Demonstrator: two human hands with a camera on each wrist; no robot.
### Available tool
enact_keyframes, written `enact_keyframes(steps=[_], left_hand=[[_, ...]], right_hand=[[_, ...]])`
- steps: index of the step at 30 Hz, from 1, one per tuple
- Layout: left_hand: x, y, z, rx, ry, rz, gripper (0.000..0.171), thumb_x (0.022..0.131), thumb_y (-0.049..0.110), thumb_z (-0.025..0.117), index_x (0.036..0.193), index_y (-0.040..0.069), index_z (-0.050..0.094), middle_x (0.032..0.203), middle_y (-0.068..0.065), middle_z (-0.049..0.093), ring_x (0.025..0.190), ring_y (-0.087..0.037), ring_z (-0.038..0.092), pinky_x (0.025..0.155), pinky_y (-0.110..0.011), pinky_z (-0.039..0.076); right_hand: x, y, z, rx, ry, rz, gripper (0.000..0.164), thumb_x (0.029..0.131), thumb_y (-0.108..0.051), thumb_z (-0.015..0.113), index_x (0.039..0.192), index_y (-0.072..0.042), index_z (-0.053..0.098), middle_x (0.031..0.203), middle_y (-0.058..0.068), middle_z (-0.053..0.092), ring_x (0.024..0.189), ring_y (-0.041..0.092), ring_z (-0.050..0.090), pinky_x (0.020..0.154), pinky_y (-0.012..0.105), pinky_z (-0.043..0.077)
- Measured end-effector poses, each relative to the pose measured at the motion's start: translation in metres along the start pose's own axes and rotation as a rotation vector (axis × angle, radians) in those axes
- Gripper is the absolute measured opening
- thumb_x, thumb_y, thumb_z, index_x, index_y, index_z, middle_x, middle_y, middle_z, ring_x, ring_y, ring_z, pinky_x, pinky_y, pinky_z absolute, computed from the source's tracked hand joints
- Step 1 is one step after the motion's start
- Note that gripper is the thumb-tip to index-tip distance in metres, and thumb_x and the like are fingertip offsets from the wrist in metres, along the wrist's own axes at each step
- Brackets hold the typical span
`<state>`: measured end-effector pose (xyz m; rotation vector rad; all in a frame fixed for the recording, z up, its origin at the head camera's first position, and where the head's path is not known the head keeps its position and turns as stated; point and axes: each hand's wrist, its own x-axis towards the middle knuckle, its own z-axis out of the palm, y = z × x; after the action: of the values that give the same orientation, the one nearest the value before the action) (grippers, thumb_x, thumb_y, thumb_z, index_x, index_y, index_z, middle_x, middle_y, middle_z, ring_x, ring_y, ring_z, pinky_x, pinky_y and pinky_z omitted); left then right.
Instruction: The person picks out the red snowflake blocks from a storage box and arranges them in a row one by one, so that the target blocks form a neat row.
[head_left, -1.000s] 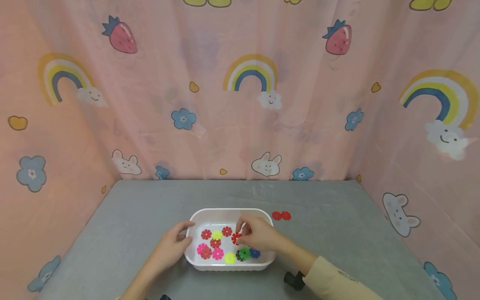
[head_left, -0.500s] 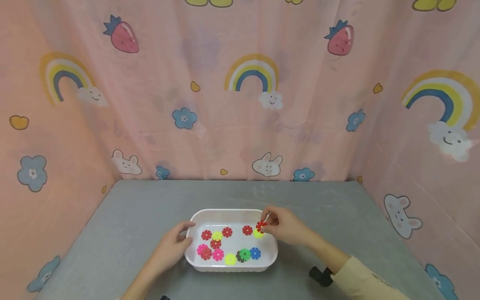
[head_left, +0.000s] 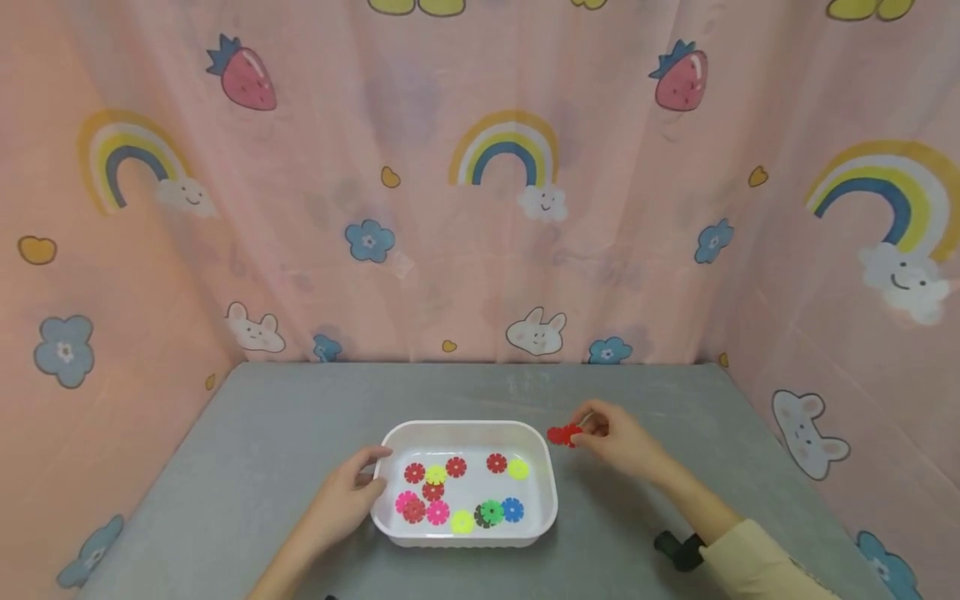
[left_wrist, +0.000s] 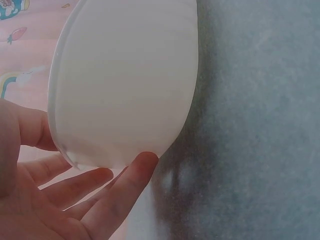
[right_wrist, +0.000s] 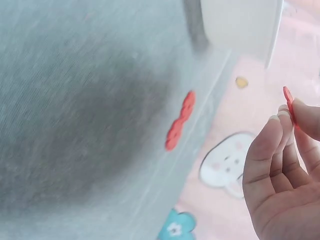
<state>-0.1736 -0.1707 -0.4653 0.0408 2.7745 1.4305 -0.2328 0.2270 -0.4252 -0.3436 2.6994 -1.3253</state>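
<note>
My right hand [head_left: 617, 437] pinches a red snowflake disc [right_wrist: 290, 106] between thumb and fingertips, seen edge-on in the right wrist view. Below it, two red snowflake discs [right_wrist: 181, 120] lie end to end on the table, just right of the white plastic basin [head_left: 465, 423]. In the head view the held disc overlaps that pair. My left hand [head_left: 347, 493] grips the basin's left end, fingers spread along the outer wall [left_wrist: 125, 80] and rim. Inside the basin lie several snowflake discs: red ones [head_left: 497, 462], pink [head_left: 438, 512], yellow [head_left: 518, 468], green [head_left: 491, 511] and blue [head_left: 512, 509].
The grey tabletop [head_left: 300, 408] runs back to a pink patterned curtain [head_left: 465, 275], which also hangs at both sides. A black device [head_left: 678, 550] sits at the right wrist by the beige sleeve [head_left: 765, 562].
My right hand has lifted the red disc out of the basin and carried it right, past the rim, to over the two red discs. The left hand keeps its grip on the basin.
</note>
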Motion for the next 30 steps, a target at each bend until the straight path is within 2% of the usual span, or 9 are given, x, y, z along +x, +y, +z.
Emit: enact_keyframes(steps=[13, 24, 30], left_hand=[[0.0, 0.002, -0.003, -0.007, 0.012, 0.013, 0.036, 0.095, 0.008, 0.065, 0.131, 0.009, 0.063, 0.137, -0.023, 0.059, 0.112, -0.04, 0.066, 0.09, -0.055, 0.056], [0.0, -0.001, -0.002, -0.007, 0.006, 0.006, 0.036, 0.095, 0.009, 0.065, 0.131, 0.011, 0.063, 0.137, -0.021, 0.06, 0.112, -0.038, 0.066, 0.09, -0.054, 0.056], [0.001, -0.001, 0.0, -0.001, -0.005, -0.008, 0.037, 0.096, 0.009, 0.064, 0.132, 0.011, 0.062, 0.139, -0.02, 0.059, 0.113, -0.038, 0.066, 0.089, -0.054, 0.057]], right_hand=[[0.018, 0.051, -0.019, 0.07, 0.058, 0.112, 0.023, 0.097, -0.014, 0.068, 0.114, 0.0, 0.061, 0.09, 0.019, 0.067, 0.069, 0.027, 0.06, 0.064, 0.036, 0.057], [0.028, 0.072, -0.011, -0.017, 0.047, 0.198, 0.02, 0.095, -0.009, 0.069, 0.108, 0.003, 0.06, 0.076, 0.008, 0.065, 0.063, 0.02, 0.058, 0.057, 0.033, 0.055], [0.034, 0.074, -0.006, -0.068, 0.061, 0.194, 0.018, 0.094, -0.008, 0.069, 0.105, 0.003, 0.059, 0.072, 0.006, 0.064, 0.059, 0.02, 0.056, 0.055, 0.034, 0.055]])
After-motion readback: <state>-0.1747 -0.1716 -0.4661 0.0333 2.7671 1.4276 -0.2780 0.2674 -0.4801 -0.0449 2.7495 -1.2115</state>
